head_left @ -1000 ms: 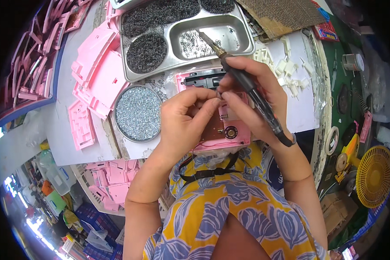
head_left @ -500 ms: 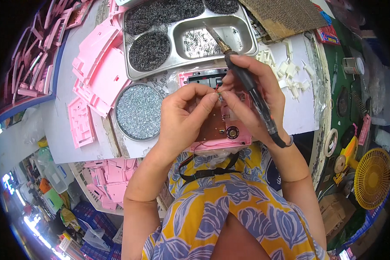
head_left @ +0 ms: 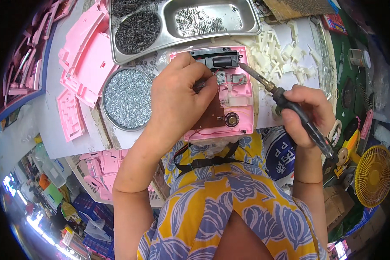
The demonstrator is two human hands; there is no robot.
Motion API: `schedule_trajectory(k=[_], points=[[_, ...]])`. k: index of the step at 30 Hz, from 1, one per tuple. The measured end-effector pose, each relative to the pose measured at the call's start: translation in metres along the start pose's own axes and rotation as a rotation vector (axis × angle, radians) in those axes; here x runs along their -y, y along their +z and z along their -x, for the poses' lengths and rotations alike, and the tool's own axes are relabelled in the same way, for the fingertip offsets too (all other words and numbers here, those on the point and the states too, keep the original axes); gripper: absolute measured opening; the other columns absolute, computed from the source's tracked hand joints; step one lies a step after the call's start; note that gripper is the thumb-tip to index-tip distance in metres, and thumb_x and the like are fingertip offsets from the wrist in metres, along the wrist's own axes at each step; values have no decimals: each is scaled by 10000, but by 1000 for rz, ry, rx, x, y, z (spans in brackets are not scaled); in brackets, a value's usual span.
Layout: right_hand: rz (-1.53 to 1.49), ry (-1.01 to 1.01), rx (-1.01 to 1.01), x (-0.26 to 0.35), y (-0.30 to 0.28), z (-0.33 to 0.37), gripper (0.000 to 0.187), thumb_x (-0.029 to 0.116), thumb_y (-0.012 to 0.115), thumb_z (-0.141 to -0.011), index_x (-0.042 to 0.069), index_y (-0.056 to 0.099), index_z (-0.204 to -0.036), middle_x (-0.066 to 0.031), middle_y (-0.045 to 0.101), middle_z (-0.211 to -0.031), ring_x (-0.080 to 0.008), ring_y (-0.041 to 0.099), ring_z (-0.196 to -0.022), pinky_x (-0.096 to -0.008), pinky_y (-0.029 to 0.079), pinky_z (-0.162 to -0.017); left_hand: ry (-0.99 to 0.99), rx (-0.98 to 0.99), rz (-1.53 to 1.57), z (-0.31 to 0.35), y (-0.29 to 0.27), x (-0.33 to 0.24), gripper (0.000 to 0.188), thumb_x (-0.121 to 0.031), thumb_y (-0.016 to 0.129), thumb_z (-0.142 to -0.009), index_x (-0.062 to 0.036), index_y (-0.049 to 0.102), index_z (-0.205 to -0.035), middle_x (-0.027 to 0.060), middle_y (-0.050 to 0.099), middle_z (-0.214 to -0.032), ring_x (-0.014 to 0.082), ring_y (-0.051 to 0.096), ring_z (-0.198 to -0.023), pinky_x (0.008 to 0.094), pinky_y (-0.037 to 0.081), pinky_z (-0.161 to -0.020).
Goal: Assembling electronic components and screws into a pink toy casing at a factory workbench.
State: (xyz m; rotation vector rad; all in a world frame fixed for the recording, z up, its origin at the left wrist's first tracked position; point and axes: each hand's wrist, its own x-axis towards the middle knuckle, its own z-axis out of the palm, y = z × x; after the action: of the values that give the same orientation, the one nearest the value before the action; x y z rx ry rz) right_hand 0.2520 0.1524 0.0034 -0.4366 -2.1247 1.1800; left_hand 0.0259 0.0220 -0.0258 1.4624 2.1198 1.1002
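A pink plastic housing [head_left: 248, 126] lies in front of me, fitted with a brown circuit board [head_left: 211, 113], a small round speaker [head_left: 232, 119] and a black plastic mechanism [head_left: 223, 62]. Over the housing's left side, my left hand [head_left: 177, 95] has its thumb and fingers pinched together near thin red wires; what they hold is hidden. My right hand [head_left: 310, 112] grips a soldering iron [head_left: 305, 120] by its black handle, to the right of the housing. The iron's tip points up and left, close to the mechanism's right end.
A round dish of small screws [head_left: 128, 99] stands left of the housing. Behind is a metal tray [head_left: 177, 41] holding dark springs. White plastic pieces [head_left: 286, 56] lie at the back right, pink panels [head_left: 84, 56] at the left. A yellow fan [head_left: 374, 175] is far right.
My right hand has moved right and down with the soldering iron, away from my left hand. The left hand has turned over the housing, fingers still pinched. The view has shifted slightly.
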Motion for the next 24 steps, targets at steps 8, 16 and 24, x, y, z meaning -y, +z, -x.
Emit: schedule_trajectory(k=[8,16,24], points=[[50,-99,131,-4,8,-12,257,80,797,-760,19,703,-992,-77,708,-757,-141,631,-556,-246,470,-511,3,-35,34,1,1,3,94,-76,761,-770,-42,675,-778,81,567,-766,254,585,-637,366,474,-576],[103,-114,180,-6,13,-16,248,82,797,-755,41,708,-982,-76,702,-734,-179,655,-570,-266,495,-532,19,-66,54,2,3,5,84,-69,742,-783,-44,662,-778,83,555,-757,249,578,-619,363,469,-562],[114,-183,216,-10,15,-18,253,73,755,-764,-29,666,-978,-103,634,-676,-178,542,-520,-292,398,-491,23,-68,48,3,2,5,87,-71,737,-783,-42,656,-774,86,559,-762,249,580,-619,360,472,-559]])
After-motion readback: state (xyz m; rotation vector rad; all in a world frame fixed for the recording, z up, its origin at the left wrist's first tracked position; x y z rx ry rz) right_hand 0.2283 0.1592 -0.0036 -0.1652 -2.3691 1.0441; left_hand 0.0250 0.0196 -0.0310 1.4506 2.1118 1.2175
